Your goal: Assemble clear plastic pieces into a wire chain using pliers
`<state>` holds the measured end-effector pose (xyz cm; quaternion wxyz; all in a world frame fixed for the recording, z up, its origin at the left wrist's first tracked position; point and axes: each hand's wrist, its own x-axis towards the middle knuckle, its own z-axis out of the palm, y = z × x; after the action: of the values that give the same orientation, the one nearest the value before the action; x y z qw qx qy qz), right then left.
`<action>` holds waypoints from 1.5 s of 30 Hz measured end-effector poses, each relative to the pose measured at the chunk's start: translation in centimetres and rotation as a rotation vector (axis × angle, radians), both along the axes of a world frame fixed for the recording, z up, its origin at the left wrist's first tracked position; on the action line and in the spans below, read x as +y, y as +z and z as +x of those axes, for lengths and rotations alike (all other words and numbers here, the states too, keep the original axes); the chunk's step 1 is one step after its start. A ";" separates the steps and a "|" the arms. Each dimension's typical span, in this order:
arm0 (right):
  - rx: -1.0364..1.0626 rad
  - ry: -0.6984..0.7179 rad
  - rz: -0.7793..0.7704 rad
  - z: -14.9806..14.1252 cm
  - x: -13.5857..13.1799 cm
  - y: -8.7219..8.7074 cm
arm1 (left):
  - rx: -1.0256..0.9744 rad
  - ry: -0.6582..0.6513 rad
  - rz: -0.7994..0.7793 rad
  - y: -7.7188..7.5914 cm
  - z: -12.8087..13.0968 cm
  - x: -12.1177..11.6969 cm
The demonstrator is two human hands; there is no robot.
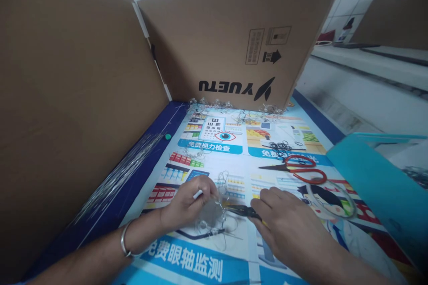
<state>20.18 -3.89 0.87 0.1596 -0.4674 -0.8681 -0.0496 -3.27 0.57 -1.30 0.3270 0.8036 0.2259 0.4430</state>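
Observation:
My left hand (pixel 194 198), with a silver bangle on its wrist, is closed in a pinch on a thin wire piece (pixel 222 220). Loops and small clear bits of that piece hang below the fingers; its exact shape is hard to make out. A short white end shows by my left thumb. My right hand (pixel 284 218) is wrapped round dark-jawed pliers (pixel 243 210), whose yellowish handle shows only in part. The plier tips point left and meet the wire piece beside my left fingers. Red-handled scissors (pixel 306 169) lie beyond my right hand, blades to the left.
A bundle of straight wires (pixel 122 173) lies at left, near a green cap (pixel 167 136). Dark rings (pixel 281 148) sit behind the scissors. Clear wire pieces (pixel 210 103) line the base of the cardboard walls (pixel 230 40). A teal box (pixel 377 191) stands at right.

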 end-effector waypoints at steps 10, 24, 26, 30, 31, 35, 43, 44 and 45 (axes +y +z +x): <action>0.037 0.029 0.050 -0.1 -0.5 0.3 | -0.274 -0.177 -0.358 -0.7 0.1 0.3; 0.048 0.047 0.078 0.0 -0.6 0.2 | -0.314 -0.238 -0.448 -0.6 0.1 0.2; 0.050 0.050 0.081 0.0 -0.6 0.2 | -0.292 -0.222 -0.413 -0.5 0.1 0.2; 0.058 0.053 0.086 0.2 -0.5 0.3 | -0.205 -0.153 -0.311 -0.2 0.1 0.3; 0.058 0.049 0.086 0.2 -0.5 0.3 | -0.187 -0.135 -0.284 -0.1 0.1 0.2; 0.037 0.025 0.074 0.1 -0.3 0.1 | -0.113 -0.071 -0.180 0.0 0.1 0.0; 0.002 -0.014 0.023 -0.7 0.0 -0.7 | 0.006 -0.006 -0.003 0.2 0.5 -0.4; -0.001 -0.018 0.022 -0.7 0.0 -0.8 | 0.014 0.006 0.024 0.3 0.6 -0.5; -0.006 -0.019 0.018 -0.7 0.0 -0.8 | 0.025 0.017 0.048 0.4 0.7 -0.6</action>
<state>19.48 -3.86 0.08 0.1609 -0.4740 -0.8636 -0.0604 -2.55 -0.01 -0.86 0.3009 0.8146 0.2262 0.4412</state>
